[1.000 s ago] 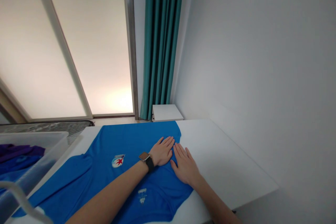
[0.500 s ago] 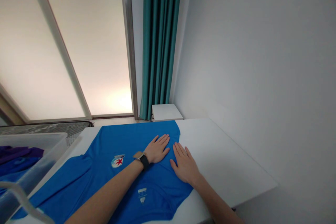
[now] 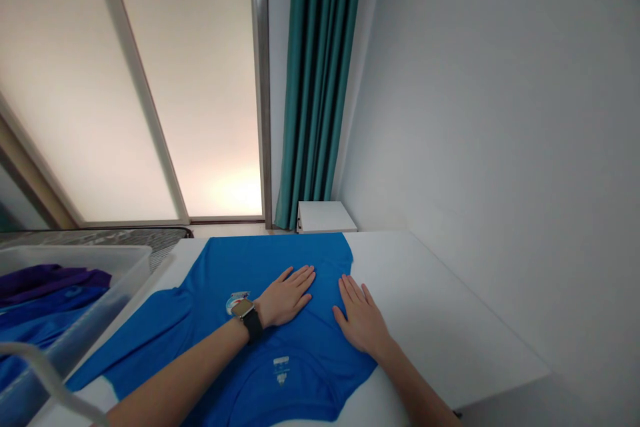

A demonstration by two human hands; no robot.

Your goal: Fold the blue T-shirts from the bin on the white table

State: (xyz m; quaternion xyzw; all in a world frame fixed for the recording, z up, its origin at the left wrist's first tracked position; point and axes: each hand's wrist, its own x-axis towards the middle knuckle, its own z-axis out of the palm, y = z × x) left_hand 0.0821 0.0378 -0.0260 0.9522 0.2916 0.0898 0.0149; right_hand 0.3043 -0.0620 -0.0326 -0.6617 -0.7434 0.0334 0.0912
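Observation:
A blue T-shirt (image 3: 280, 250) lies spread on a white table (image 3: 425, 307), its neckline toward me and a sleeve out to the left. White label print shows inside the collar. My left hand (image 3: 287, 295), with a watch (image 3: 246, 315) on the wrist, rests flat on the middle of the shirt, fingers stretched out. Part of the round chest logo (image 3: 235, 300) is covered by the watch. Over the shirt's right edge lies my right hand (image 3: 361, 317), palm down with its fingers extended. Neither hand grips the cloth.
At the left stands a clear plastic bin (image 3: 135, 260) holding purple and blue clothes (image 3: 55, 287), with a pale curved bar (image 3: 45, 373) in front. Beyond the table are a small white cabinet (image 3: 327, 217), a green curtain (image 3: 320, 80) and frosted sliding doors (image 3: 200, 93). A wall (image 3: 475, 147) borders the right.
My left hand has slid left across the shirt, away from my right hand, and its watch now covers part of the logo. The whole view has shifted slightly.

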